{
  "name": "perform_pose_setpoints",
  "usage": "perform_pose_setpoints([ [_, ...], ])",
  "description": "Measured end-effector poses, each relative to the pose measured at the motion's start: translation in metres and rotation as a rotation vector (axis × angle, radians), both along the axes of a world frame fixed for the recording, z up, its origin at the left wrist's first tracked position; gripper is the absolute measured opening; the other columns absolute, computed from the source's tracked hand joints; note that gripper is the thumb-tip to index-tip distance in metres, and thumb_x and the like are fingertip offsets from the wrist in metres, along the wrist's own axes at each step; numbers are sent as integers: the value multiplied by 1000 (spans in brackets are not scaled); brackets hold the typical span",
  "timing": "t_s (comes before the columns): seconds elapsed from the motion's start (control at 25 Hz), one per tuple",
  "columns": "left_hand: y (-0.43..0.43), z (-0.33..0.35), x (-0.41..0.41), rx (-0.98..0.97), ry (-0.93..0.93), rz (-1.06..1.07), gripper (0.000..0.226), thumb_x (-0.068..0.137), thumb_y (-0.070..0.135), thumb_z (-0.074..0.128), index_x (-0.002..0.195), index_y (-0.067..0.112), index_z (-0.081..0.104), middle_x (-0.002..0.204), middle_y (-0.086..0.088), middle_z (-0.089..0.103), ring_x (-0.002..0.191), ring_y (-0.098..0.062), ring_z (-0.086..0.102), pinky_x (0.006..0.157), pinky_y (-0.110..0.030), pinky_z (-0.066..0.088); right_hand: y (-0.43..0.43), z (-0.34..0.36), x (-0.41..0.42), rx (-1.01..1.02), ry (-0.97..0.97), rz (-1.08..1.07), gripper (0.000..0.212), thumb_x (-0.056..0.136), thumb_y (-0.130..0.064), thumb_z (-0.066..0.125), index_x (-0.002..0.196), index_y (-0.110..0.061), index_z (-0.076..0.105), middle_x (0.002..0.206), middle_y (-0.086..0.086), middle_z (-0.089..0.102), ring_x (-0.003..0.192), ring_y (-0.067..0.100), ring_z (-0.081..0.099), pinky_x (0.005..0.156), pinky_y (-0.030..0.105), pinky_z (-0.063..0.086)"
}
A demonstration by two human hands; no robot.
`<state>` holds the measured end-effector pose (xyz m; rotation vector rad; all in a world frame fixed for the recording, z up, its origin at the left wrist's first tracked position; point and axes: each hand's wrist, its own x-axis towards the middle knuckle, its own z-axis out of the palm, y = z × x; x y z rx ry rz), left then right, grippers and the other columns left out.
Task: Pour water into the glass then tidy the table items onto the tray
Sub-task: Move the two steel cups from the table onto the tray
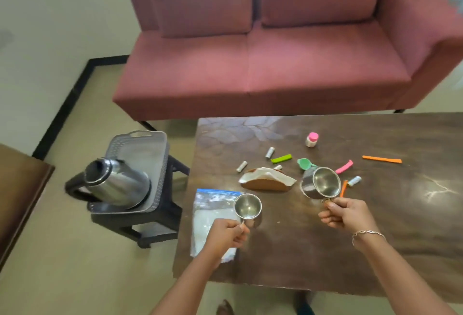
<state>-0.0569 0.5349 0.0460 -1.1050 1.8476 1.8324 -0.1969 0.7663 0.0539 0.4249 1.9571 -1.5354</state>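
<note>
At far left the grey tray [140,136] sits on a dark stool [155,217] beside the table [375,239], and the steel jug [117,184] already stands on its near end. Your left hand [225,235] pinches the handle of the small steel cup [248,206], which is at the table's left edge next to a zip bag [213,217]. Past the napkin holder [266,181], your right hand [344,212] grips the handle of the larger steel cup [323,185], tilted towards you; I cannot tell whether either cup holds water.

With the jug parked, you seem to be in the tidying stage. Next, carry both cups left and level to the tray's free far end, clear of the jug. The coloured clips [281,158] and thread spools [270,152] wait behind.
</note>
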Motion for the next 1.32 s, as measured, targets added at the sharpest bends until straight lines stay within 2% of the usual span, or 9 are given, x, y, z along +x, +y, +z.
perform_pose_setpoints([
  [0.12, -42, 7, 39, -30, 12, 60, 22, 87, 3, 56, 68, 7, 64, 62, -8, 58, 54, -9, 54, 54, -15, 46, -49, 10, 27, -37, -31, 21, 20, 92, 2, 46, 76, 0, 58, 39, 2, 62, 33, 6, 57, 34, 11, 43],
  [0.32, -115, 18, 103, -42, 46, 184, 25, 88, 5, 57, 65, 9, 66, 63, -10, 58, 60, -16, 53, 60, -24, 48, -135, 15, 69, -112, -104, 63, 20, 92, 2, 45, 75, 1, 56, 38, 4, 62, 32, 8, 58, 32, 10, 42],
  [0.56, -179, 33, 139, -43, 69, 281, 25, 89, 5, 55, 68, 9, 67, 66, -9, 61, 65, -15, 57, 67, -25, 50, -219, 17, 88, -122, -114, 179, 24, 92, 3, 44, 71, -2, 55, 38, 3, 61, 32, 9, 58, 34, 11, 44],
  [0.76, -222, 53, 129, -49, 112, 354, 23, 90, 4, 55, 72, 7, 68, 67, -6, 63, 70, -16, 61, 77, -33, 54, -276, 23, 77, -136, -78, 250, 23, 92, 3, 46, 72, 0, 56, 38, 4, 61, 32, 9, 58, 34, 11, 44],
  [0.96, -270, 73, 96, -35, 176, 365, 14, 89, 2, 55, 81, 1, 68, 72, -10, 64, 71, -17, 62, 65, -24, 57, -323, 31, 60, -143, -29, 263, 20, 90, 5, 48, 72, 3, 57, 38, 6, 59, 31, 12, 55, 35, 14, 45],
  [1.12, -332, 77, 66, -52, 185, 374, 15, 89, 0, 54, 81, 0, 67, 74, -11, 65, 70, -18, 62, 66, -26, 57, -372, 30, 53, -160, -23, 268, 24, 90, 3, 49, 67, -2, 55, 35, 2, 58, 30, 8, 55, 34, 10, 41],
  [1.32, -444, 57, 16, -113, 151, 329, 17, 89, -1, 52, 80, -3, 66, 74, -14, 62, 70, -19, 60, 61, -20, 56, -459, 2, 43, -162, -78, 204, 25, 91, 1, 49, 68, -3, 56, 35, 0, 58, 29, 6, 52, 33, 9, 38],
])
